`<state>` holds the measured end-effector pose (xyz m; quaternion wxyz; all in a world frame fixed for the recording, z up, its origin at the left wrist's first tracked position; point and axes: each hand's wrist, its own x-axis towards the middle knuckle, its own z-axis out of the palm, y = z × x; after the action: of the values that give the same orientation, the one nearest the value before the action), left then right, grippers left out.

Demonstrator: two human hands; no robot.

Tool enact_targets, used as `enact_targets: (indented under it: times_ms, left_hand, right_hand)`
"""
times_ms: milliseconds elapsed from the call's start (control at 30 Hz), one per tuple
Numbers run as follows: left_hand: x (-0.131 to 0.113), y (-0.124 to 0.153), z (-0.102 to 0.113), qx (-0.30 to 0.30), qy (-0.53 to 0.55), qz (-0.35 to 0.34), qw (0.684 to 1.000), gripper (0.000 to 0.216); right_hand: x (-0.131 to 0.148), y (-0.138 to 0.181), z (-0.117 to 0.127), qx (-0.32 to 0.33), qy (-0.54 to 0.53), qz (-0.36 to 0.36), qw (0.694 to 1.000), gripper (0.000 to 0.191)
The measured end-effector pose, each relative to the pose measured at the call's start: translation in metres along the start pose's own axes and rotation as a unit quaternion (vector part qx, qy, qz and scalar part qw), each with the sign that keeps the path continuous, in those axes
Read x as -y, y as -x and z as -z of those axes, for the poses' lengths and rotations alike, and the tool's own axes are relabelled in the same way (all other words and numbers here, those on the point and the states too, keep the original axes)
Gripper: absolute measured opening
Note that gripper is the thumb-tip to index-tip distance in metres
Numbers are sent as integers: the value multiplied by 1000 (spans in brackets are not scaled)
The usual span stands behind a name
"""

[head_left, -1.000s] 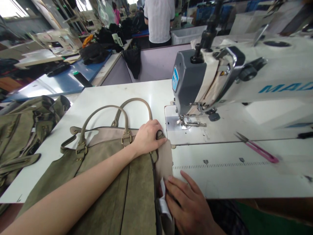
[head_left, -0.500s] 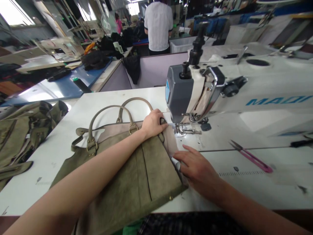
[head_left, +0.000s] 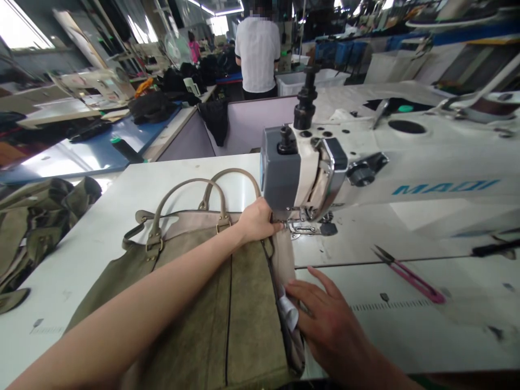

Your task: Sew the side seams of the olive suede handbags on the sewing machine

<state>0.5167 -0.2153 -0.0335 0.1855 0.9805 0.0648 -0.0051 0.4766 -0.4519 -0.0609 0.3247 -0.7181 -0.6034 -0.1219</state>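
Note:
An olive-green handbag (head_left: 203, 314) with two looped handles (head_left: 190, 189) lies flat on the white table (head_left: 101, 233). My left hand (head_left: 257, 221) grips the bag's top right corner, right beside the presser foot (head_left: 303, 228) of the white sewing machine (head_left: 365, 168). My right hand (head_left: 325, 319) lies flat with fingers spread on the bag's right edge, pressing a small white label (head_left: 289, 313) against the pale lining.
Pink thread snips (head_left: 410, 273) lie on the machine bed to the right. More olive bags (head_left: 36, 222) are piled at the left. A person in a white shirt (head_left: 258, 51) stands at the back. Other worktables with dark fabric stand behind.
My left hand has pushed the bag's corner closer under the machine head. My right hand has slid back along the bag's right edge toward me.

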Motion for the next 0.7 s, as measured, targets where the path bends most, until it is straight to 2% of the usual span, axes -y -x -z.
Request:
enact_targets:
  times_ms: [533, 700]
  left_hand:
    - [6, -8, 1, -12, 17, -27, 999, 19]
    - [7, -6, -4, -23, 16, -35, 999, 19]
  right_hand:
    - [-2, 1, -3, -9, 22, 10, 1000, 29]
    - [-3, 1, -3, -19, 24, 7, 1000, 28]
